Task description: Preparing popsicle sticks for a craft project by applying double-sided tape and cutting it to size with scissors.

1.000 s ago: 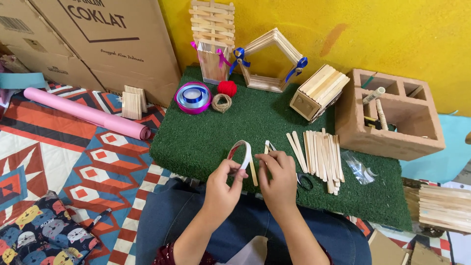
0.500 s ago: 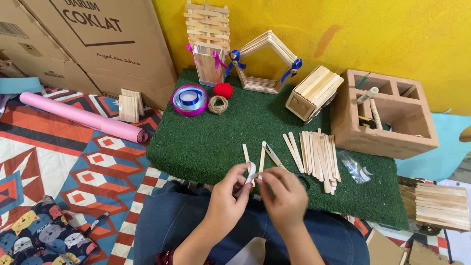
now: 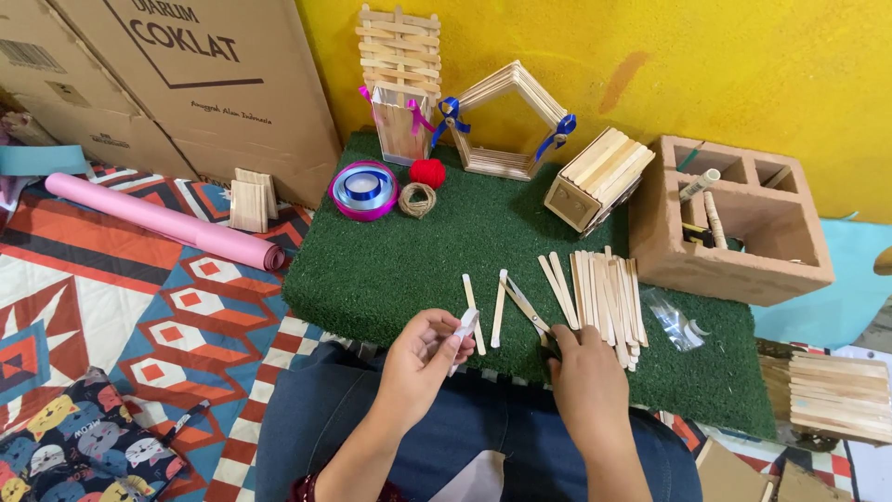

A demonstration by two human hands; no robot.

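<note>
My left hand point(image 3: 423, 358) pinches a small white strip point(image 3: 464, 326) between thumb and fingers, just in front of the green turf mat point(image 3: 400, 270). My right hand point(image 3: 585, 376) rests on the mat's near edge with its fingers on the dark handles of a pair of scissors point(image 3: 528, 310), whose blades lie flat and point away to the left. Two loose wooden sticks point(image 3: 485, 309) lie on the mat between my hands. A pile of wooden sticks point(image 3: 604, 296) lies just beyond my right hand.
On the mat's far side stand a stick tower point(image 3: 401, 84), a pentagon stick frame point(image 3: 509, 116), a stick box point(image 3: 595, 178), ribbon rolls point(image 3: 364, 190), red yarn point(image 3: 428, 173) and twine point(image 3: 417, 199). A wooden organiser point(image 3: 734, 223) sits right, a pink paper roll point(image 3: 158, 223) left.
The white strip was bent in an arch between both hands; now my left hand holds a short piece alone, and my right hand has dropped onto the scissors on the mat.
</note>
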